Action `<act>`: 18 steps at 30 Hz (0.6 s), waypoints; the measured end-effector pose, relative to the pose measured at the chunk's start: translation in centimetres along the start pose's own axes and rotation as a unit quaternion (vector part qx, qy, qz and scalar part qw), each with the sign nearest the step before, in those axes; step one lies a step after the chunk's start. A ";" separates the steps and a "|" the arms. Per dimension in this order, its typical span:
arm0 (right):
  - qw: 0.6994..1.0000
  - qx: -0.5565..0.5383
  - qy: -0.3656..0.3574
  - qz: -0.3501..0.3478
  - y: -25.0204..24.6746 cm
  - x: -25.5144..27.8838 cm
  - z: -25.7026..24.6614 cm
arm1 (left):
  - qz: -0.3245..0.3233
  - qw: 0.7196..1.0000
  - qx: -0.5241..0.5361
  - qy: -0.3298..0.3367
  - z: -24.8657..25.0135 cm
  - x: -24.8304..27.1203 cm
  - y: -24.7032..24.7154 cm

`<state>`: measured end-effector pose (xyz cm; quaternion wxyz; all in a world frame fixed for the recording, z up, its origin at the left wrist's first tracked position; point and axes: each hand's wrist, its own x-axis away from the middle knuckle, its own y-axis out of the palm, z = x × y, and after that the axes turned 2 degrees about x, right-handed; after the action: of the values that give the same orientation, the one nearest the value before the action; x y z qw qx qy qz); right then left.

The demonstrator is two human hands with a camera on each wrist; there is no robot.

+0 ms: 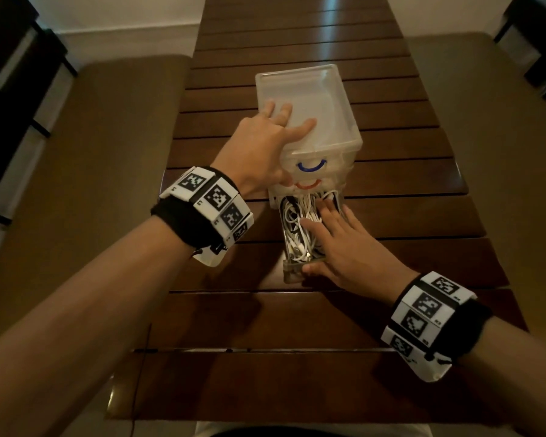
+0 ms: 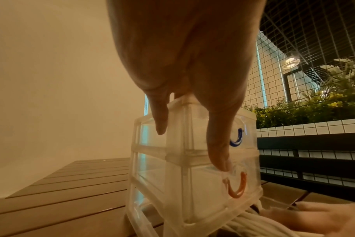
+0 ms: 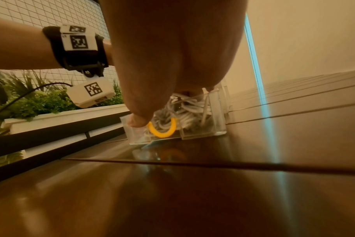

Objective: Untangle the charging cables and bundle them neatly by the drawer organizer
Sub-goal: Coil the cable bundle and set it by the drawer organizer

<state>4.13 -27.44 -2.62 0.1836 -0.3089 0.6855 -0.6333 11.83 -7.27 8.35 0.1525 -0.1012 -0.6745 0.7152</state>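
**What we wear on our wrists**

Our forearms are bare, with no sleeves in sight. On each wrist we wear a broad black fabric band (image 1: 177,217) carrying a row of white square plates, each printed with a black-and-white pixel-pattern marker; the right wrist band (image 1: 435,323) matches it, and small printed characters sit beside the markers. From the right wrist view, our left wrist rig shows a black bracket with a screw, and below it a white box-shaped camera housing (image 3: 91,93) bearing its own marker. A thin black cable (image 3: 30,93) runs off from that housing.
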 end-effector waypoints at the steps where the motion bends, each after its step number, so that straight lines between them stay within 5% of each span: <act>1: 1.000 0.005 -0.009 0.001 0.0 0.0 0.4 | 0.002 1.000 -0.002 -0.002 -0.1 0.0 -0.1; 10: 0.998 0.031 -0.047 0.012 -0.5 -1.2 2.0 | -0.018 1.000 -0.009 -0.003 -0.4 -0.3 -0.8; 18: 0.992 0.066 -0.047 0.097 0.9 -1.4 2.4 | -0.023 1.000 -0.021 0.002 -0.5 -0.3 -1.3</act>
<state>6.55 -28.28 -3.97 0.2962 -0.2571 0.6597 -0.6410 12.39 -6.85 9.62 0.1682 -0.0904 -0.6912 0.6969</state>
